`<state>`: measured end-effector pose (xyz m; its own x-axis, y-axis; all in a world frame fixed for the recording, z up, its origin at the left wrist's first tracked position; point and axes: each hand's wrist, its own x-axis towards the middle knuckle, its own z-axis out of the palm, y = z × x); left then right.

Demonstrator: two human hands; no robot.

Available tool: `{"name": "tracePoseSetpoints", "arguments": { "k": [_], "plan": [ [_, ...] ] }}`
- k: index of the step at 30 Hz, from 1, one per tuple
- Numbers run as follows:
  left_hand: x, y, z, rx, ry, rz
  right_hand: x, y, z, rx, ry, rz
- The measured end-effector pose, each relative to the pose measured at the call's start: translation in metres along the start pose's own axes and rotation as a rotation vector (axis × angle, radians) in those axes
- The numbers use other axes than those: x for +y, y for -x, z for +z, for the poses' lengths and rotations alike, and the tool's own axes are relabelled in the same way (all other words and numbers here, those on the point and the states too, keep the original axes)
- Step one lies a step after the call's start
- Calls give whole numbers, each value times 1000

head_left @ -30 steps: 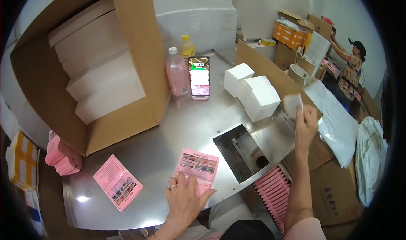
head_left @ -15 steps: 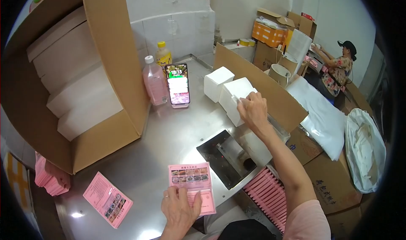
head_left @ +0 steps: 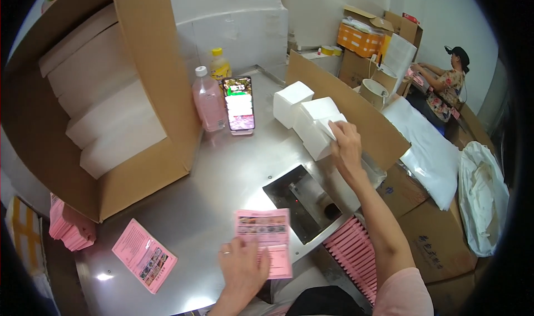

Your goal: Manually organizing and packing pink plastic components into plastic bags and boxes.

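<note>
Resting on the lower left part of a pink printed packet [head_left: 278, 263], the left hand [head_left: 243, 267] is seen palm down, fingers loosely spread, nothing gripped. The packet is laid near the close edge of a metal table [head_left: 222, 177], left of a dark rectangular opening [head_left: 297, 205]. Beyond the opening, the right hand [head_left: 347, 146] is held at the white paper stacks [head_left: 314, 111], its fingers bent against the nearest one; whether a sheet is pinched cannot be told, the fingertips being partly hidden. The stacks are backed by an upright cardboard panel [head_left: 356, 118].

A second pink packet [head_left: 146, 256] is set at an angle, well to the left. Further left, a pink bundle [head_left: 71, 227] is seen just beside a large carton [head_left: 142, 179], in which white stacks are piled. A lit phone [head_left: 239, 105] is propped upright near a pink bottle [head_left: 209, 105]; a yellow bottle [head_left: 220, 65] is partly covered by both. Below the table's right edge, pink packets are packed in a row [head_left: 353, 255]. At far right, a co-worker [head_left: 445, 88] in a dark cap is noted.
</note>
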<state>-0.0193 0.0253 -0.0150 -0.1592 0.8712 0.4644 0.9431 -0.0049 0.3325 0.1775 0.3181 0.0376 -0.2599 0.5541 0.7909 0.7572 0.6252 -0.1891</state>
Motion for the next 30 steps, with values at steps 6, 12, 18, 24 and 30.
{"name": "tracePoseSetpoints", "arguments": {
  "k": [6,12,18,24,30],
  "plan": [
    [1,5,-21,-212,187,84,-136,142,-63,-504,-483,-175],
    [12,3,-12,-48,146,38,-163,124,-20,-607,-264,-550],
    [-5,16,-42,-167,146,-48,-111,133,19,-434,-360,-220],
    [-28,33,-47,-69,339,-124,-90,91,-15,-738,-97,-107],
    [-102,48,-110,233,104,-319,-27,11,-10,160,99,-106]
  ]
}}
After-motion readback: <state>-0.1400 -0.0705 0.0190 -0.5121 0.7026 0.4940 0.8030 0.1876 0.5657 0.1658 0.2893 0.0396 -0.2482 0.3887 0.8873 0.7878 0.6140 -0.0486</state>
